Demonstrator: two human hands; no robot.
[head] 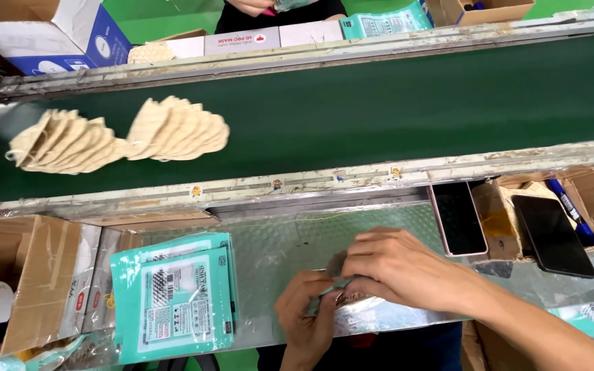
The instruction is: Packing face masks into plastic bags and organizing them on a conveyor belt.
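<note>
left hand (305, 312) | right hand (400, 264) | both pinching teal pouch (329, 288) | steel tray (269, 240)

Bright even light, soft blur, faint glare.

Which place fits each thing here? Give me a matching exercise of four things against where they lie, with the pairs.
Things:
1. beige masks
2. teal pouches
3. blue marker
4. pink-edged phone

Places:
A. in a cardboard tray at the far right
B. on the green conveyor belt
C. flat on the metal worktop, right of centre
D. stacked on the worktop's left part

Pairs: 1-B, 2-D, 3-A, 4-C
</note>
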